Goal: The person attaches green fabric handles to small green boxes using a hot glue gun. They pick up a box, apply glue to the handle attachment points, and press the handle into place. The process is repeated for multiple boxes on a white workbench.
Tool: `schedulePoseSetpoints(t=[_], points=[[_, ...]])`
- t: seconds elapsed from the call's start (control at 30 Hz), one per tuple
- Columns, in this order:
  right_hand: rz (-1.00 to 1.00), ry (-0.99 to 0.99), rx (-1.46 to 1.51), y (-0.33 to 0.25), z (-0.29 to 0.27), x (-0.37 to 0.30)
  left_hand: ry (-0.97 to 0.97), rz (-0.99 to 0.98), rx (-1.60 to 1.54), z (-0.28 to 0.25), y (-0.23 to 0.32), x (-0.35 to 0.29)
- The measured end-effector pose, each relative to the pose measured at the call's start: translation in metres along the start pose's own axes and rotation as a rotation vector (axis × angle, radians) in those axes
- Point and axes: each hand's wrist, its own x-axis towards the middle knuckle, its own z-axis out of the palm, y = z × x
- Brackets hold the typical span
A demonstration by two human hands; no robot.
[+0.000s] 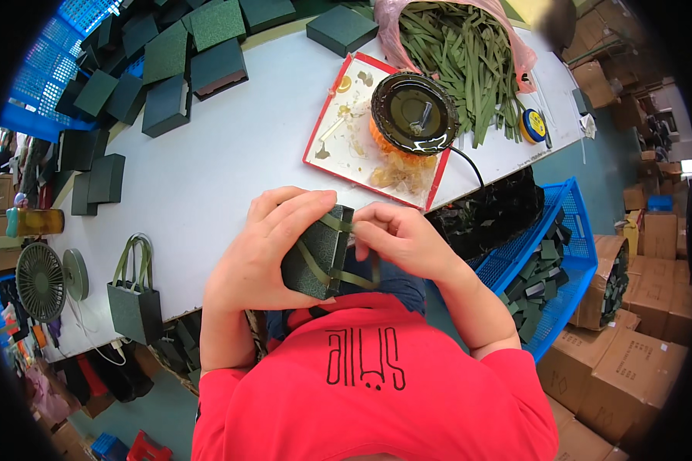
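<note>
A small dark green textured cardboard box (319, 250) sits in both hands just off the near edge of the white counter (223, 154), above the person's lap. An olive green flat ribbon (338, 253) already crosses its face in two directions, so the wrapping looks well along, but no knot or bow shows yet. The left hand (265, 250) cups the box from its side, fingers curled over the top edge. The right hand (396, 234) pinches the ribbon at the upper corner, fingertips pressed together. More dark green boxes (169, 69) and a pink bag of loose ribbon strips (461, 54) lie farther back
</note>
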Motion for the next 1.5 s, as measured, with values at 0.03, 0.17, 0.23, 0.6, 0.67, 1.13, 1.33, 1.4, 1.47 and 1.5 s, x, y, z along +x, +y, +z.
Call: schedulePoseSetpoints(t=[0.03, 0.17, 0.23, 0.6, 0.67, 1.13, 1.33, 1.4, 1.47, 1.5], points=[[-0.006, 0.038, 0.057, 0.003, -0.003, -0.002, 0.016, 0.000, -0.003, 0.000, -0.001, -0.001], [-0.124, 0.254, 0.160, 0.013, -0.009, -0.006, 0.016, -0.005, 0.011, -0.001, -0.002, -0.001], [-0.250, 0.401, 0.081, 0.020, -0.008, -0.006, 0.015, 0.002, 0.009, 0.000, -0.002, -0.001], [-0.375, 0.421, -0.069, 0.016, -0.003, -0.017, -0.035, 0.051, 0.039, -0.002, 0.000, -0.002], [-0.279, 0.328, -0.045, 0.016, 0.013, -0.014, -0.042, 0.066, 0.052, 0.000, 0.000, 0.001], [-0.517, 0.511, 0.491, 0.021, -0.007, -0.008, -0.038, 0.017, 0.043, 0.002, 0.001, -0.005], [-1.043, 0.568, 0.705, -0.012, -0.057, -0.048, 0.055, -0.074, 0.056, -0.003, -0.001, -0.009], [-1.130, 0.720, 0.701, -0.023, -0.070, -0.061, 0.080, -0.169, 0.103, -0.009, -0.001, -0.014], [-1.150, 0.715, 0.663, -0.023, -0.088, -0.067, 0.137, -0.195, 0.112, -0.011, -0.005, -0.021], [-1.136, 0.745, 0.656, -0.022, -0.094, -0.068, 0.166, -0.209, 0.115, -0.011, -0.009, -0.023]])
